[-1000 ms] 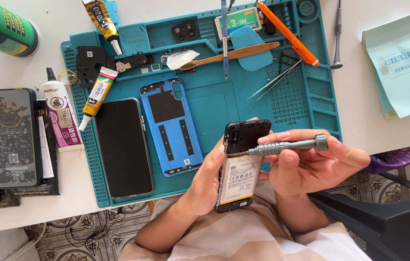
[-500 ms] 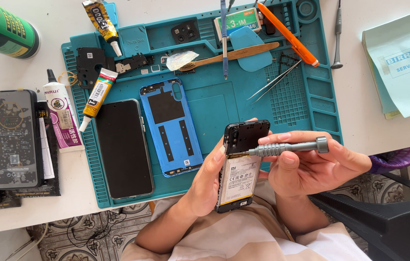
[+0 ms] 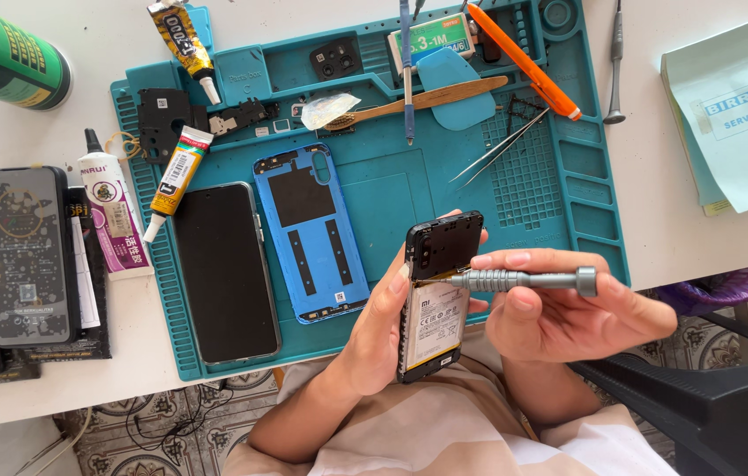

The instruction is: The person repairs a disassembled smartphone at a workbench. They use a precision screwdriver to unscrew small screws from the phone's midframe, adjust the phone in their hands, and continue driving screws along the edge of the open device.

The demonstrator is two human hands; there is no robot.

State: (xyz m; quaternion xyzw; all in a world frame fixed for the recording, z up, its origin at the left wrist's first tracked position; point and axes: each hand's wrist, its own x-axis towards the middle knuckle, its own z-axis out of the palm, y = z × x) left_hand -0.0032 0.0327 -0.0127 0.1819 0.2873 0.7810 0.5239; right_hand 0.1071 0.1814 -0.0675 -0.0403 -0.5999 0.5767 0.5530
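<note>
My left hand (image 3: 372, 339) grips an opened phone (image 3: 436, 295) with its back off, battery and black inner cover showing, held over the near edge of the teal work mat (image 3: 374, 189). My right hand (image 3: 568, 313) holds a grey metal screwdriver (image 3: 524, 280) lying sideways, its tip against the phone's left side just under the black cover. On the mat to the left lie the blue back cover (image 3: 310, 231) and a black screen panel (image 3: 224, 273).
On the mat: tweezers (image 3: 497, 148), an orange-handled tool (image 3: 524, 60), a wooden spudger (image 3: 431, 99), a blue pick, black plastic parts (image 3: 162, 119), glue tubes (image 3: 176, 176). A green can (image 3: 6, 57) and boxed screen protectors (image 3: 26, 256) sit left; a pale notepad (image 3: 740, 115) right; a black chair (image 3: 718, 397) near right.
</note>
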